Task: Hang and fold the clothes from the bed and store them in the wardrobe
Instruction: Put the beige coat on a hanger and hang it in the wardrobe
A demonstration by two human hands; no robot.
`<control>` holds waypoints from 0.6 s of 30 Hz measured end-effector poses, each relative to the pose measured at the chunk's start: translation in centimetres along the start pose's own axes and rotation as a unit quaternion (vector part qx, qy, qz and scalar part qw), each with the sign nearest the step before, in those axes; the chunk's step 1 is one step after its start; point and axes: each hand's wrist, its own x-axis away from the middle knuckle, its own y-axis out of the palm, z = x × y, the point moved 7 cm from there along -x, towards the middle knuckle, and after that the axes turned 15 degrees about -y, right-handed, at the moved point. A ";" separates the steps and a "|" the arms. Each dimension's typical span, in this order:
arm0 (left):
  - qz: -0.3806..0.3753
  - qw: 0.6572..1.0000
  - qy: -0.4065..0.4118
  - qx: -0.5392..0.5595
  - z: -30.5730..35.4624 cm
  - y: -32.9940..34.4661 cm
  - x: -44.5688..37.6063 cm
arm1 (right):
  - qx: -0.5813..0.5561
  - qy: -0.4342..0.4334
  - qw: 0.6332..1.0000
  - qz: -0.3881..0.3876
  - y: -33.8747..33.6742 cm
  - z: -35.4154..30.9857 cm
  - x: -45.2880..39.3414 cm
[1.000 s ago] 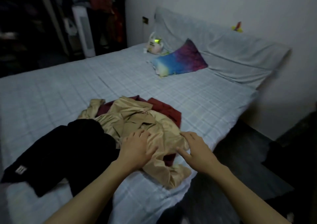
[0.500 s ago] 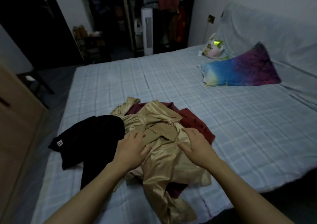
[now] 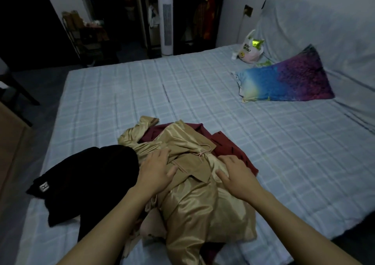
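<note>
Checked bed (image 3: pixel 203 94): pillow (image 3: pixel 284 84), bag (image 3: pixel 250 49), black garment (image 3: pixel 85 175) beside gold garment (image 3: pixel 194 193).

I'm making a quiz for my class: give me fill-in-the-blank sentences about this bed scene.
Both hands rest on the ___ garment.
Left of the left hand lies a ___ garment.
A ___ garment lies under the pile.
The pillow lies near the plastic ___.

Missing: gold; black; red; bag

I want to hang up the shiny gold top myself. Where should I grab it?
Probably at the collar end of the gold satin top, coming from above. Its collar flap lies topmost between the left hand and right hand, which rest on it, so lifting there should peel it off the red garment beneath.
</note>
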 end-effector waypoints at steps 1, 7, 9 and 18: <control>-0.002 1.000 0.006 0.001 0.0 0.4 -1.2 | 0.004 0.007 1.000 -0.002 0.3 0.4 -0.8; -0.032 0.999 0.032 0.009 -0.2 2.7 -7.3 | 0.003 0.043 0.999 0.005 2.5 2.8 -5.1; -0.040 0.999 0.037 -0.002 -0.5 3.7 -9.2 | -0.004 0.048 0.999 -0.002 3.7 3.8 -6.9; -0.066 0.992 0.093 -0.052 -0.6 9.8 -17.1 | -0.003 0.098 0.995 -0.032 10.3 9.1 -12.6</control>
